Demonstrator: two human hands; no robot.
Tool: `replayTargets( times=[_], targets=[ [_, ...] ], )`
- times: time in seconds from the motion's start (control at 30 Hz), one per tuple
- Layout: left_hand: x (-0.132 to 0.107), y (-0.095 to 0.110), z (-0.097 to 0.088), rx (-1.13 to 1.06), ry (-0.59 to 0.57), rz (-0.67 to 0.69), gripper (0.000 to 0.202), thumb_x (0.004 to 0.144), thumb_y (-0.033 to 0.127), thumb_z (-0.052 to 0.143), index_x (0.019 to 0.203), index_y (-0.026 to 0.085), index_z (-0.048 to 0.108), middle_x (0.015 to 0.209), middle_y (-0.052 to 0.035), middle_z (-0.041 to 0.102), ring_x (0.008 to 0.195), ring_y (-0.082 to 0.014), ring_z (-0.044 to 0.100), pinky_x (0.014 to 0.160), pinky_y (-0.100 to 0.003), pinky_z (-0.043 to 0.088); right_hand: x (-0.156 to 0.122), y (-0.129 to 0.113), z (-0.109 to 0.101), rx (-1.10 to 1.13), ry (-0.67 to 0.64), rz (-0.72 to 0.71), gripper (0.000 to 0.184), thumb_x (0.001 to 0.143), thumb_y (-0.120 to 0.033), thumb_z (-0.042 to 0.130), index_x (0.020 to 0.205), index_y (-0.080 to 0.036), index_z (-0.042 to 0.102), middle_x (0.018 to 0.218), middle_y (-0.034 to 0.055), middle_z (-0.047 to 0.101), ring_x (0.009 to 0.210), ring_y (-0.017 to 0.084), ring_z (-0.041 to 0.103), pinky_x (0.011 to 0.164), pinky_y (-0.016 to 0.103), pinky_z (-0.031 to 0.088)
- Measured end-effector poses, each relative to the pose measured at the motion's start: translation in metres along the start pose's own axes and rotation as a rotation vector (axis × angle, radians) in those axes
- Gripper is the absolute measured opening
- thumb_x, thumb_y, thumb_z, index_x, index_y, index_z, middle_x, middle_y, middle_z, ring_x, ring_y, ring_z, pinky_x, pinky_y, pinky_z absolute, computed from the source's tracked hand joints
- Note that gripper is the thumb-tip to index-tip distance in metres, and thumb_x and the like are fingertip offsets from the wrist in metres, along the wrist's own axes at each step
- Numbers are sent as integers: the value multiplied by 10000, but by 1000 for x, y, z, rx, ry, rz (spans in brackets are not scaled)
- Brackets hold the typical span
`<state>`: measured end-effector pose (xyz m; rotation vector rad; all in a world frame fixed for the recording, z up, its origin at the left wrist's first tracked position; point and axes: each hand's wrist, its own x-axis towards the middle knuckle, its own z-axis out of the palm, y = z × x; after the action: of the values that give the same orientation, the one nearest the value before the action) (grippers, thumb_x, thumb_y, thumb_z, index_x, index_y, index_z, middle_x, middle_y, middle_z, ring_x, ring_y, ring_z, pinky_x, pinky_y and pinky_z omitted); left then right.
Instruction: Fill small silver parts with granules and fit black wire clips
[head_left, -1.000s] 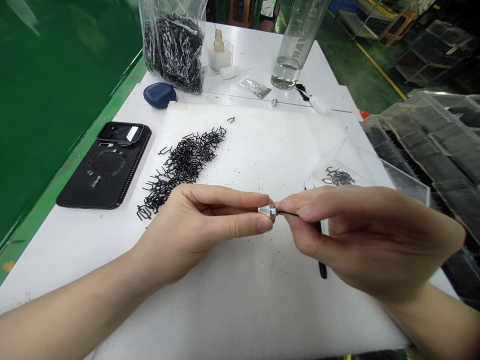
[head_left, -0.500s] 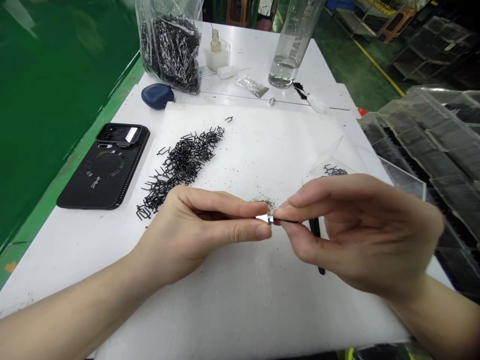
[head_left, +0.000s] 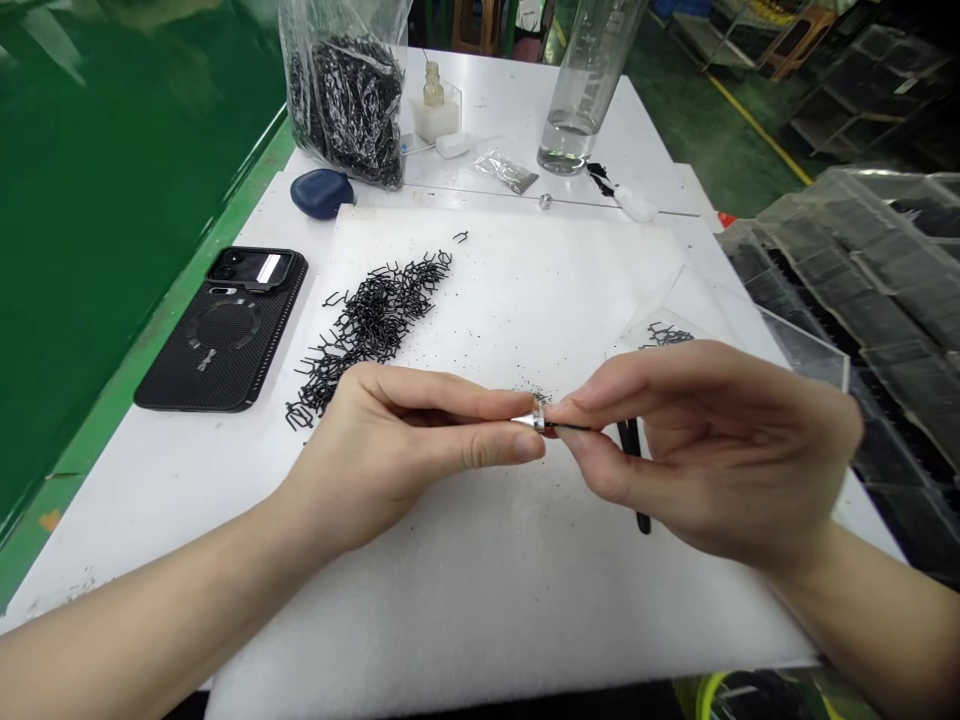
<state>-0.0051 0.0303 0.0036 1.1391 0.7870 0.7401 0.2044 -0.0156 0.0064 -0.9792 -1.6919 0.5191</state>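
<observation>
Silver, tapered fitting (head_left: 532, 422) meets slim black rod (head_left: 568, 427) between pinching fingers (head_left: 484, 447).

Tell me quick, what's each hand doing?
Left hand: closed, holding a small shiny silver metal piece.
Right hand: closed, pinching a thin black rod-like piece.

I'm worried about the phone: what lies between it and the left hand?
The head view shows a pile of black forked pieces, with a strip of white tabletop nearest the phone.
</observation>
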Motion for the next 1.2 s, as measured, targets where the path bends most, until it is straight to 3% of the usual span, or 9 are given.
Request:
replayTargets(
  times=[0.17, 0.37, 0.57, 0.8, 0.9, 1.0, 1.1, 1.2],
  targets=[
    [0, 0, 1, -34, -4, -11, 189, 699, 235, 935, 846, 313, 845, 878, 36, 831, 835, -148, 796, 806, -163, 650, 1, 2, 2, 118, 45, -51, 486, 730, 51, 793, 1114, -244, 750, 889, -40, 795, 781, 144, 781, 698, 259, 674],
    [0, -1, 2, -63, -11, 10, 188, 732, 174, 906, 859, 296, 836, 877, 48, 829, 846, -139, 795, 829, -167, 651, 0, 3, 3, 152, 54, -22, 590, 729, 106, 767, 1172, -282, 732, 967, -46, 785, 826, 154, 793, 751, 284, 683],
    [2, 0, 3, -74, -12, 7, 180, 743, 175, 900, 869, 283, 829, 873, 43, 828, 854, -141, 796, 827, -172, 654, 1, 4, 1, 106, 56, -52, 598, 725, 80, 783, 1182, -297, 712, 952, -45, 783, 783, 164, 793, 683, 280, 688],
    [1, -2, 2, -67, -17, 20, 206, 750, 215, 904, 927, 280, 821, 884, 19, 821, 859, -143, 786, 847, -208, 655, 4, 2, -1, 133, 123, 35, 558, 686, 62, 824, 1096, -303, 724, 903, -48, 796, 745, 178, 795, 571, 281, 658],
    [0, -2, 5, 8, 9, 115, 297, 780, 192, 873, 1045, 309, 811, 916, 13, 799, 837, -129, 751, 780, -210, 645, 7, 4, -4, 240, 186, 148, 523, 703, 89, 792, 1041, -304, 726, 812, -63, 798, 739, 173, 793, 588, 263, 651],
    [-2, 0, 8, 215, -33, 276, 211, 831, 169, 812, 1009, 283, 818, 947, -15, 784, 838, -145, 709, 671, -230, 585, 11, 7, -8, 356, 188, 243, 454, 774, 94, 705, 1024, -285, 730, 797, -58, 800, 721, 167, 788, 694, 274, 666],
    [-6, 0, 11, 465, -104, 421, 112, 846, 165, 786, 917, 251, 796, 941, -24, 796, 882, -185, 708, 771, -316, 578, 12, 12, -9, 416, 182, 259, 424, 785, 68, 706, 1042, -269, 728, 802, -54, 801, 691, 158, 785, 694, 263, 666],
    [-8, -6, 12, 708, -159, 563, 87, 855, 155, 766, 873, 239, 751, 869, 8, 796, 801, -162, 683, 846, -335, 574, 12, 16, -9, 406, 174, 218, 430, 744, 35, 766, 1051, -263, 722, 788, -59, 798, 682, 146, 781, 672, 233, 666]
  ],
)
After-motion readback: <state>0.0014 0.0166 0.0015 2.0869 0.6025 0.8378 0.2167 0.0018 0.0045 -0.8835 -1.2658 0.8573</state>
